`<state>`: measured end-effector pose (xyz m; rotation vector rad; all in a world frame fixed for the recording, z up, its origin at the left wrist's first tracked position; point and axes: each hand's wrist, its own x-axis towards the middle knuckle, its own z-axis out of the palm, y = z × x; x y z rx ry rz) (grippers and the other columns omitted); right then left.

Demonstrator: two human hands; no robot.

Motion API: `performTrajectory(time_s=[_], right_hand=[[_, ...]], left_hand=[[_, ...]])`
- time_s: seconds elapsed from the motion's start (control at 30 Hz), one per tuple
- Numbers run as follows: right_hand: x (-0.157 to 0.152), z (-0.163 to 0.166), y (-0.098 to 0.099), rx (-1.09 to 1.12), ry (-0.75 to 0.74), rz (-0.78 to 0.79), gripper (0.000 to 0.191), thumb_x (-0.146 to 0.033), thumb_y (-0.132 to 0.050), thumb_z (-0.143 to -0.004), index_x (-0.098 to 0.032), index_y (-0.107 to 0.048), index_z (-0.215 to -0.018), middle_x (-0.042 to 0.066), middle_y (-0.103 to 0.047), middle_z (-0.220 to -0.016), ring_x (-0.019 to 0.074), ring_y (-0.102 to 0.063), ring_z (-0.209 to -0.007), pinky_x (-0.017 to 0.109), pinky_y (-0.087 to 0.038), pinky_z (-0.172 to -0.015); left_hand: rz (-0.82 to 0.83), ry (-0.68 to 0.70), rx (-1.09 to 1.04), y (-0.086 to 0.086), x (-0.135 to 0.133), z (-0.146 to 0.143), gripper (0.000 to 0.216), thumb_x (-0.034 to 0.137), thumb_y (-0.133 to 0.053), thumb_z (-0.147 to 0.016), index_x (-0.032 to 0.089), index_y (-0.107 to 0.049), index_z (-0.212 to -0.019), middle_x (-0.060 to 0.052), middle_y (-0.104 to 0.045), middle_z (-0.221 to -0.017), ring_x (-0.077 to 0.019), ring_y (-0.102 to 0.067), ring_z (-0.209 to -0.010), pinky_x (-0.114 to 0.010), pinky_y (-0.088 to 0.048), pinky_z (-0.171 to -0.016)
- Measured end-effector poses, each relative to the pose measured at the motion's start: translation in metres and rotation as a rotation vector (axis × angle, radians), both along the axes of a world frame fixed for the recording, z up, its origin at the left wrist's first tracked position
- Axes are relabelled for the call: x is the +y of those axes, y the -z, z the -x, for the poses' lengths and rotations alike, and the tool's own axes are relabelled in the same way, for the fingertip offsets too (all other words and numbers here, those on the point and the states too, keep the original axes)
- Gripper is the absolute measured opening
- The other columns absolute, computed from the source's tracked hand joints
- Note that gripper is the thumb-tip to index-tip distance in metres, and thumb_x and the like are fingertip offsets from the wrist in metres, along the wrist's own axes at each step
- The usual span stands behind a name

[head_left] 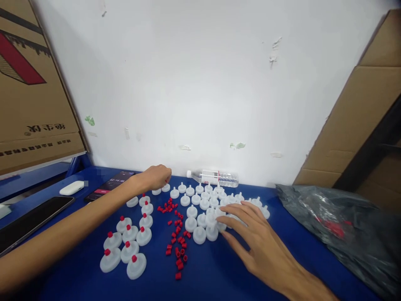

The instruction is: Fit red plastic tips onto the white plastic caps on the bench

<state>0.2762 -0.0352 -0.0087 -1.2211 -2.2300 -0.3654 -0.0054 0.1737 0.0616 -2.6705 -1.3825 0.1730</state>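
Observation:
My left hand is closed at the back of the table, its fingertips pinched on a bit of red, seemingly a small red cap, at the top of a white spouted lid. The fingers mostly hide it. My right hand is open, fingers spread over the right part of a cluster of white spouted lids. Its fingertips cover some of them; contact is unclear. Loose red caps lie in a strip at the middle. To the left stand several lids with red caps on their spouts.
A clear plastic bottle lies along the wall. Two phones and a white case are at the left, partly behind my left forearm. A grey plastic bag with red pieces lies right. Cardboard boxes flank the blue table.

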Motion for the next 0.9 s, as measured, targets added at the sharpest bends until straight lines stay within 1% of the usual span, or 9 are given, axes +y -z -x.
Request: performTrajectory(time_s=[0.13, 0.33, 0.43, 0.5, 0.57, 0.7, 0.77, 0.83, 0.9], right_hand=[[-0.001, 0.001, 0.0, -0.023, -0.009, 0.002, 0.035, -0.022, -0.057, -0.099, -0.027, -0.058, -0.134, 0.007, -0.066, -0.131, 0.0248, -0.06, -0.126, 0.057, -0.041, -0.114], [-0.001, 0.001, -0.002, -0.035, -0.005, -0.033, 0.031, -0.02, -0.057, -0.098, -0.027, -0.061, -0.129, 0.008, -0.067, -0.127, 0.0256, -0.062, -0.122, 0.057, -0.044, -0.11], [0.0, 0.002, -0.002, -0.01, -0.007, -0.062, 0.026, -0.022, -0.059, -0.098, -0.027, -0.063, -0.124, 0.007, -0.068, -0.124, 0.0255, -0.064, -0.118, 0.056, -0.045, -0.108], [0.0, 0.003, -0.004, 0.003, -0.009, -0.089, 0.026, -0.024, -0.059, -0.099, -0.027, -0.062, -0.124, 0.006, -0.069, -0.122, 0.0248, -0.065, -0.115, 0.054, -0.045, -0.107], [-0.001, 0.003, -0.006, 0.013, -0.003, -0.127, 0.03, -0.026, -0.059, -0.1, -0.025, -0.058, -0.13, 0.006, -0.07, -0.121, 0.0238, -0.066, -0.113, 0.052, -0.043, -0.108], [-0.006, 0.004, -0.01, 0.012, 0.016, -0.187, 0.05, -0.04, -0.056, -0.1, -0.016, -0.047, -0.144, 0.01, -0.07, -0.125, 0.0253, -0.066, -0.114, 0.049, -0.04, -0.11], [-0.009, 0.006, -0.012, 0.004, -0.012, -0.2, 0.057, -0.045, -0.057, -0.1, -0.013, -0.045, -0.145, 0.011, -0.07, -0.126, 0.0259, -0.066, -0.115, 0.047, -0.038, -0.111], [-0.01, 0.008, -0.012, 0.024, -0.079, -0.208, 0.048, -0.039, -0.06, -0.099, -0.014, -0.05, -0.139, 0.008, -0.074, -0.117, 0.0225, -0.07, -0.106, 0.044, -0.036, -0.111], [-0.009, 0.01, -0.011, 0.064, -0.134, -0.207, 0.035, -0.028, -0.062, -0.1, -0.018, -0.055, -0.132, 0.003, -0.076, -0.105, 0.0176, -0.072, -0.093, 0.042, -0.036, -0.11]], left_hand=[[0.006, 0.05, -0.025, -0.007, -0.009, -0.003, 0.026, 0.038, -0.063, -0.099, 0.015, -0.067, -0.111, -0.007, -0.069, -0.111, -0.0213, -0.067, -0.099, -0.042, -0.056, -0.088], [0.026, 0.111, -0.066, -0.002, -0.019, -0.017, 0.03, 0.043, -0.066, -0.095, 0.015, -0.068, -0.088, -0.004, -0.07, -0.087, -0.0172, -0.066, -0.08, -0.034, -0.054, -0.076], [0.035, 0.141, -0.087, -0.004, -0.021, -0.019, 0.018, 0.027, -0.071, -0.09, 0.015, -0.067, -0.076, -0.002, -0.068, -0.075, -0.0157, -0.063, -0.07, -0.03, -0.05, -0.067], [0.006, 0.155, -0.141, -0.014, -0.029, -0.018, 0.015, 0.013, -0.066, -0.086, 0.016, -0.068, -0.072, -0.005, -0.069, -0.074, -0.018, -0.064, -0.07, -0.03, -0.045, -0.063], [-0.014, 0.179, -0.218, -0.029, -0.045, -0.019, 0.017, 0.009, -0.06, -0.087, 0.017, -0.071, -0.077, -0.007, -0.072, -0.076, -0.0195, -0.065, -0.07, -0.03, -0.042, -0.061], [0.119, 0.359, -0.35, -0.044, -0.095, -0.033, 0.014, 0.018, -0.063, -0.094, 0.025, -0.075, -0.096, 0.002, -0.077, -0.093, -0.0126, -0.07, -0.082, -0.021, -0.048, -0.069], [0.173, 0.475, -0.497, -0.039, -0.12, -0.044, 0.007, 0.023, -0.069, -0.094, 0.025, -0.076, -0.095, 0.004, -0.078, -0.094, -0.0112, -0.071, -0.086, -0.021, -0.049, -0.075], [0.194, 0.567, -0.601, -0.03, -0.137, -0.054, 0.004, 0.022, -0.071, -0.093, 0.023, -0.075, -0.092, 0.004, -0.077, -0.087, -0.0109, -0.07, -0.079, -0.022, -0.048, -0.075], [0.165, 0.593, -0.607, -0.021, -0.145, -0.06, 0.006, 0.02, -0.069, -0.094, 0.022, -0.075, -0.095, 0.002, -0.076, -0.085, -0.013, -0.069, -0.078, -0.024, -0.048, -0.072]])
